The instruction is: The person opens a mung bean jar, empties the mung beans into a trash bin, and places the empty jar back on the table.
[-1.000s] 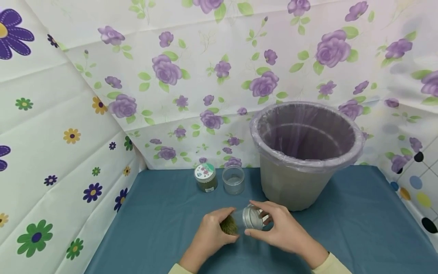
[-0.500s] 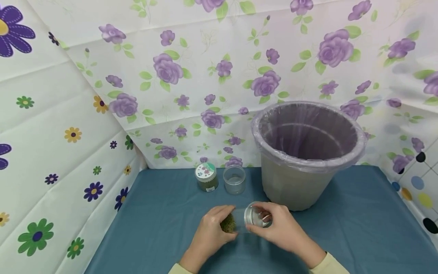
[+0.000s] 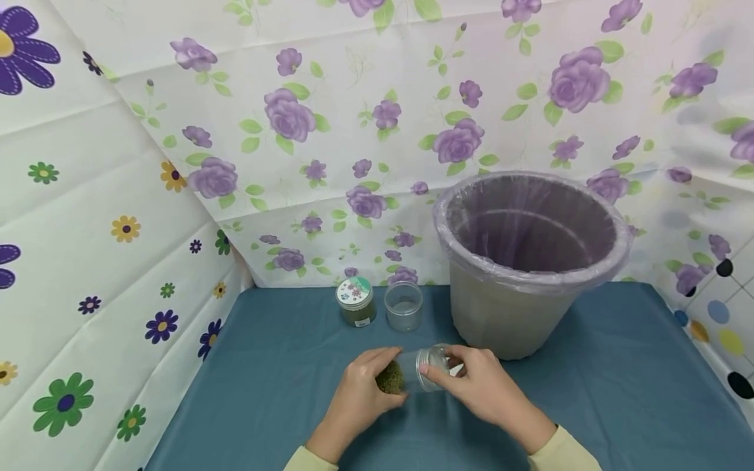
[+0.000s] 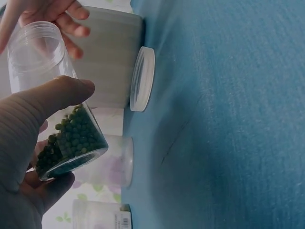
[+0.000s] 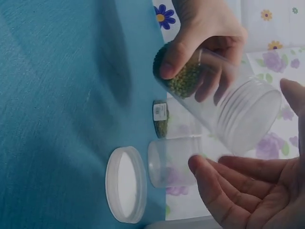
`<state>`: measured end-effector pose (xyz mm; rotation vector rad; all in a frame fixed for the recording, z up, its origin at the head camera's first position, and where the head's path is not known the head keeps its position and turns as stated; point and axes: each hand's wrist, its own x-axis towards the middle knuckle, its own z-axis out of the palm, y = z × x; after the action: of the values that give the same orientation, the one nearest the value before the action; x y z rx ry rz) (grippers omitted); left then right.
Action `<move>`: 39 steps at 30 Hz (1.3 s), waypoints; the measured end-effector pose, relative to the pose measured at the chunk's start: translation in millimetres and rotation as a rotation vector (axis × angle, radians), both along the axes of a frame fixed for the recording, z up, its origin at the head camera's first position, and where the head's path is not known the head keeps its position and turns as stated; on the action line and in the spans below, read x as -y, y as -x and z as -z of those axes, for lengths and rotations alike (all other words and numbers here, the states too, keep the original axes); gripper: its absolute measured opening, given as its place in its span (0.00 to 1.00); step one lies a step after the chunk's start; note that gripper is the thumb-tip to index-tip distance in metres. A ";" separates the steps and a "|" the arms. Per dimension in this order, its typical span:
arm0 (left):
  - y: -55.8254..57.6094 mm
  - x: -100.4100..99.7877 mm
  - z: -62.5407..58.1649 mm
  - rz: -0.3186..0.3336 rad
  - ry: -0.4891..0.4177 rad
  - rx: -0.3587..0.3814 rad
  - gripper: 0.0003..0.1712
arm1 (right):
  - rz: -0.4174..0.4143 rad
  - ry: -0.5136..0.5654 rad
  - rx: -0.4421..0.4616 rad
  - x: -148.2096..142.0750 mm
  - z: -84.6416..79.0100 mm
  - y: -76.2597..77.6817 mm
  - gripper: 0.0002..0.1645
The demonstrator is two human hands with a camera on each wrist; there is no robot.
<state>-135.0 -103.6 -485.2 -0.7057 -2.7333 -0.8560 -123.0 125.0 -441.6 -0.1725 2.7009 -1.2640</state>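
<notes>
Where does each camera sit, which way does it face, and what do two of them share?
Head: worn on the head, facing forward and down over the flat blue cloth; left grip, right grip and pale yellow fabric sleeves show.
Left wrist: on that wrist, facing the clear cylindrical plastic jar of green balls, the round grey bin behind; left grip close, right grip at top.
Right wrist: on that wrist, facing left grip and jar; right grip shows at right.
Shared: both wrist views show the round white plastic lid.

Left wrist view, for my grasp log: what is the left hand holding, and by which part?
The left hand grips a clear jar around its lower half.
</notes>
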 end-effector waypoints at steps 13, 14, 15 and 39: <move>2.3 2.5 -2.2 0.025 0.003 0.027 0.43 | -0.168 0.096 -0.082 -7.2 2.6 1.1 0.38; 2.7 3.0 -2.2 0.025 0.001 0.028 0.43 | -0.184 0.098 -0.089 -7.5 2.7 1.6 0.38; 3.1 3.5 -2.0 0.024 0.001 0.031 0.43 | -0.196 0.097 -0.094 -7.8 2.6 1.8 0.38; -1.3 1.4 4.0 0.018 0.022 0.002 0.44 | -0.194 0.062 -0.058 -6.8 6.6 2.5 0.43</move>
<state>-133.7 -105.0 -489.1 -0.7349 -2.7462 -0.8312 -125.6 131.7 -448.3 -0.4726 2.6176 -1.3031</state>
